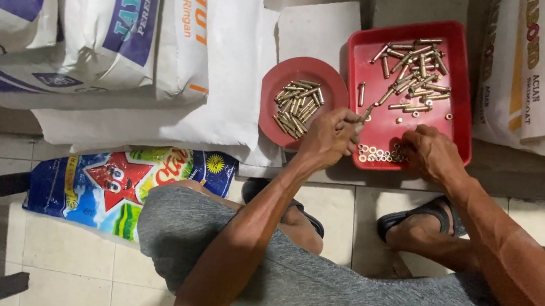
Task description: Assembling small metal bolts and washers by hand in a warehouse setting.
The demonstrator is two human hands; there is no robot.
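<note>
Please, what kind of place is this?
Probably a building-supply store or storeroom: stacked white cement-type sacks, a red square tray of loose brass-coloured bolts, and a tiled floor.

The left hand (331, 136) curls over a small bolt (367, 111), so most of the bolt is hidden. The right hand (430, 153) covers part of the row of little rings (376, 153), and its fingertips cannot be seen. The rings are too small to tell apart. The big white sacks (109, 5) are cut off at the top and side edges. The colourful bag (121, 186) is partly hidden behind a knee.
</note>
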